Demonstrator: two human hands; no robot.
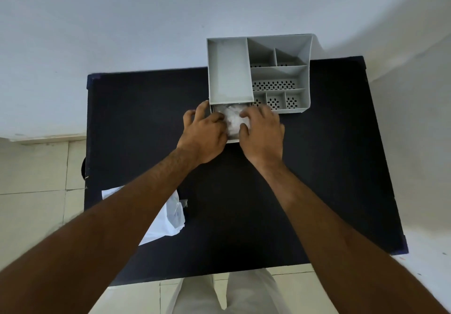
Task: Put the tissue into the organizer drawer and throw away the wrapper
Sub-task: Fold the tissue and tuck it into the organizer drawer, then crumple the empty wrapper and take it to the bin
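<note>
The tissue (233, 121) is seen as a crumpled white mass inside the pulled-out drawer (233, 140) of the grey organizer (256, 74), its long axis seemingly running from the organizer's front toward the person, though much of it is covered and its outline cannot be made out with certainty. It is pressed from both sides: the left hand (203, 134) is laid over the drawer's left edge with fingers curled down onto the tissue, and the right hand (262, 133) is spread over the drawer's right part with fingertips bent onto the white mass; whether either hand actually pinches the tissue cannot be told. The drawer's side walls and most of its front are hidden by the hands, only a pale strip of the front lip being visible between the wrists. The organizer is placed at the far edge of the dark table (329, 155), its top compartments open upward. The wrapper (168, 218), white with faint blue print, is left lying near the table's left front corner, partly hidden under the left forearm.
</note>
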